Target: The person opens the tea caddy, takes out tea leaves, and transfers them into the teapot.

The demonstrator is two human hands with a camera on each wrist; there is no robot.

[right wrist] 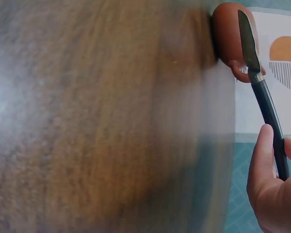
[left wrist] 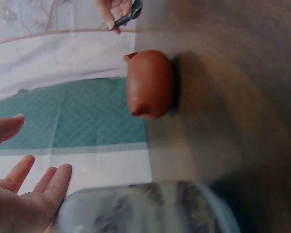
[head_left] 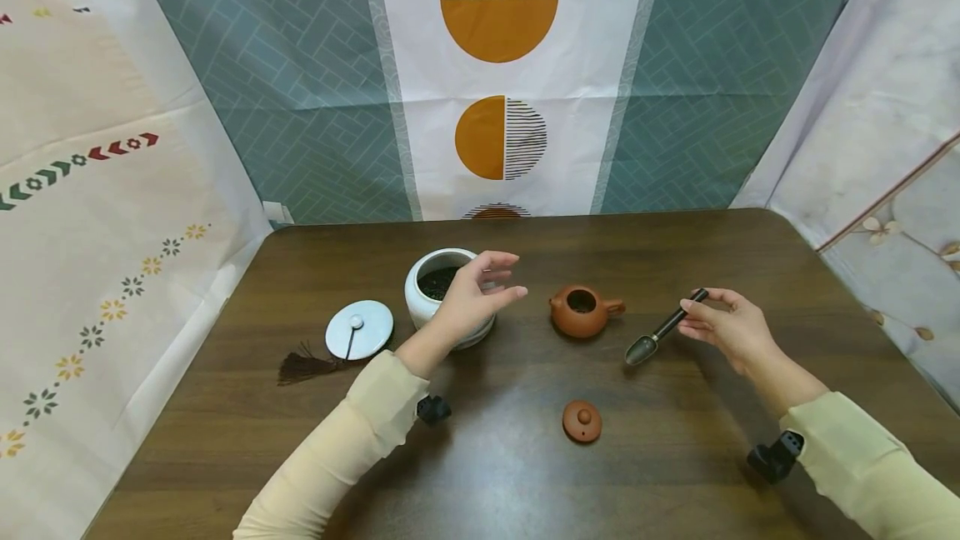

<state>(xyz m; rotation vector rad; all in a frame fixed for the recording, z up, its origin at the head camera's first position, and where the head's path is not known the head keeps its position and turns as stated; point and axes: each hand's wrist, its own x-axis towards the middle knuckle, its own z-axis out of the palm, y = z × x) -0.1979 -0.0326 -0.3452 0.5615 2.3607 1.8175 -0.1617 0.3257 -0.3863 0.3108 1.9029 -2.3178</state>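
My right hand [head_left: 726, 328] pinches the dark handle of a tea scoop [head_left: 664, 328], its bowl pointing down and left over the table. Just left of the scoop stands a small brown clay teapot [head_left: 581, 312], lidless, with dark contents showing through its opening. My left hand [head_left: 480, 288] holds nothing; its fingers are extended above the right side of a white jar [head_left: 424, 303]. Dark tea leaves [head_left: 437, 282] lie inside the jar, partly hidden by the hand. In the right wrist view the scoop [right wrist: 266, 99] overlaps the teapot [right wrist: 229, 34].
The teapot's clay lid [head_left: 582, 422] rests on the wooden table [head_left: 510, 490] nearer to me. Left of the jar lies its white lid [head_left: 360, 328], with a dark tassel [head_left: 306, 367] attached. A patterned cloth [head_left: 322, 107] hangs behind the table's back edge.
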